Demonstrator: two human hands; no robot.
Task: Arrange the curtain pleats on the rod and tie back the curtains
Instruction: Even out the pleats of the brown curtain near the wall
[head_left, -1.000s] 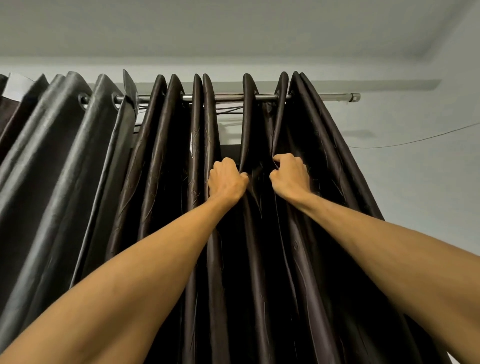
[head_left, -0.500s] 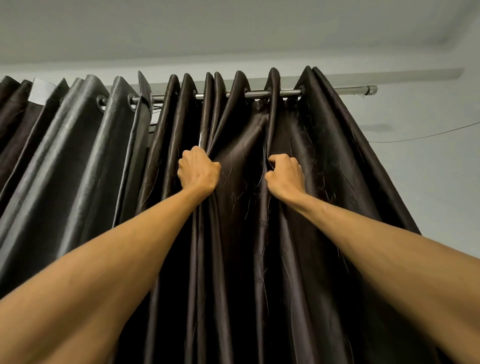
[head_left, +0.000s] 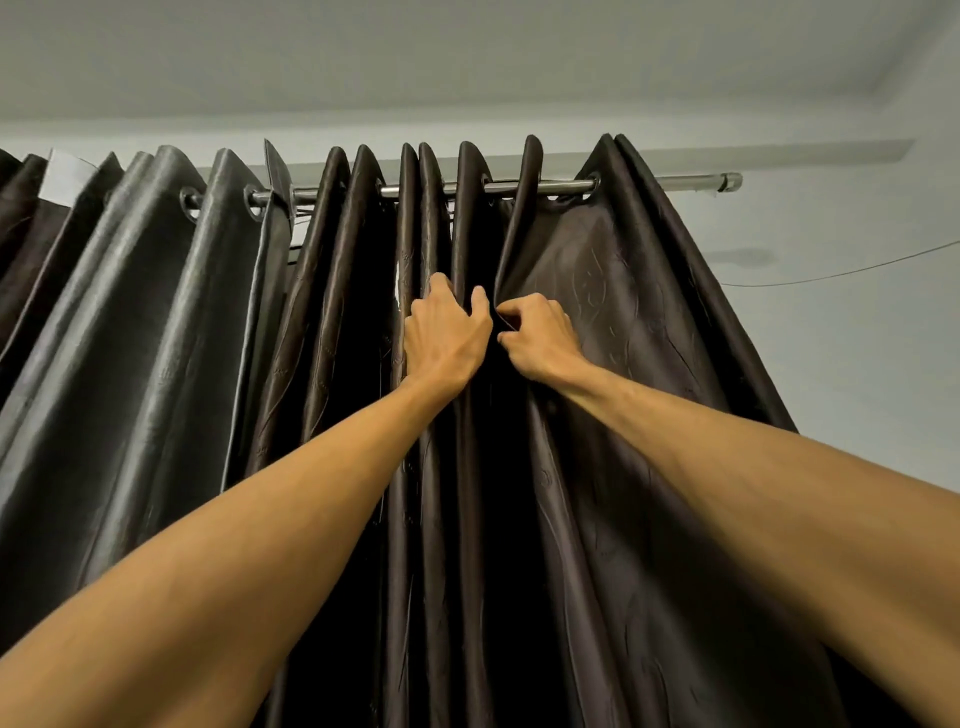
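Observation:
A dark brown eyelet curtain (head_left: 613, 291) hangs in folds from a metal rod (head_left: 540, 187) near the ceiling. My left hand (head_left: 445, 338) grips a narrow pleat in the middle, thumb and fingers wrapped round the fold. Right beside it, my right hand (head_left: 540, 338) pinches the edge of the neighbouring pleat with curled fingers. The two hands almost touch. A wide flat panel spreads to the right of my right hand. A second, greyer curtain (head_left: 156, 322) hangs on the same rod at the left.
The rod's end cap (head_left: 730, 182) sticks out past the curtain at the right. A thin wire (head_left: 831, 274) runs across the pale wall there. A white label (head_left: 65, 174) shows at the top left of the grey curtain. The ceiling is close above.
My left hand has moved right from a pleat further left and now holds a fold next to my right hand. The pleats between the hands have closed up.

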